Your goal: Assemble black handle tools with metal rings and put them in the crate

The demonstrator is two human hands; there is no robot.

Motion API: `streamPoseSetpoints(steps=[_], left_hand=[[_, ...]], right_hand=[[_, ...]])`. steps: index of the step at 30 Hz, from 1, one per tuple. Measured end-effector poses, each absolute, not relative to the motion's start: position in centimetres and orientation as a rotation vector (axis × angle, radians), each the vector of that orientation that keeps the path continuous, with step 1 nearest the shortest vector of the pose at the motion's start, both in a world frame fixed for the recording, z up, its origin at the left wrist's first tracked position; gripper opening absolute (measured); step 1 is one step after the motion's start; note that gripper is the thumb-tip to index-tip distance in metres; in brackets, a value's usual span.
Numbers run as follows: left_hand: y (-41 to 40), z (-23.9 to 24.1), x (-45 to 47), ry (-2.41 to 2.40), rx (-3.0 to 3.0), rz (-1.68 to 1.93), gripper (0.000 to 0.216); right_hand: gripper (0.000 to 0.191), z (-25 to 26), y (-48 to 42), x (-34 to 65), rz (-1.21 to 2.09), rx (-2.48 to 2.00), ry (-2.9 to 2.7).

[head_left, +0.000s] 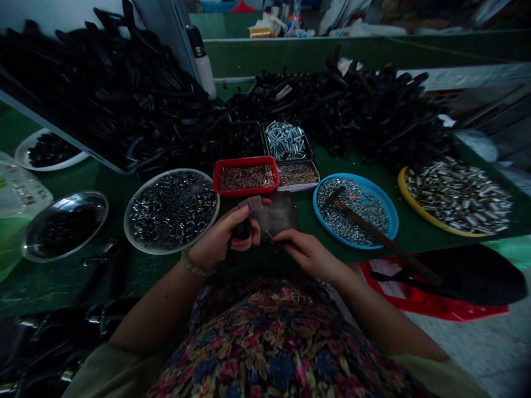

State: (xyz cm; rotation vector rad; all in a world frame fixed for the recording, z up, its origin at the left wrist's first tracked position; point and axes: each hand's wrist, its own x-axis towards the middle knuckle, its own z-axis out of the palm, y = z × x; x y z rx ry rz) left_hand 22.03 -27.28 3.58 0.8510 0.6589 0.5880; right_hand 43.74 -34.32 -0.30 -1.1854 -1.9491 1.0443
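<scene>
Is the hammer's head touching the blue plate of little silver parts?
Touching. The head view shows the hammer lying with its head down among the silver parts heaped in the blue plate, its handle crossing the rim toward the person's right.

Assembly workshop; trays of metal parts [172,210]

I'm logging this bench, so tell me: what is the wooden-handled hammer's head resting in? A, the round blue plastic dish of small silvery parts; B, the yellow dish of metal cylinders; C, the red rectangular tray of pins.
A: the wooden-handled hammer lies with its head in the round blue plastic dish of silvery parts.
</scene>
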Motion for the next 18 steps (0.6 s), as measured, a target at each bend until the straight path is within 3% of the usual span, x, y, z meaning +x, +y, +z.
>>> streamPoseSetpoints(steps=[10,15,18], left_hand=[[-28.7,1.7,25.9,0.905,0.79,0.862,0.043],[-28.2,1.2,25.4,0.941,0.874,0.696,0.041],[-27.6,1.0,24.3,0.945,1.07,0.549,0.038]], right_hand=[[0.037,-1.0,-34.8,43.2,0.661,-1.147,-1.93],[0.039,-2.3,-34.7,43.6,0.648,-1.164,-2.066],[0.033,-2.5,-34.4,44.0,0.813,-1.131,-2.133]])
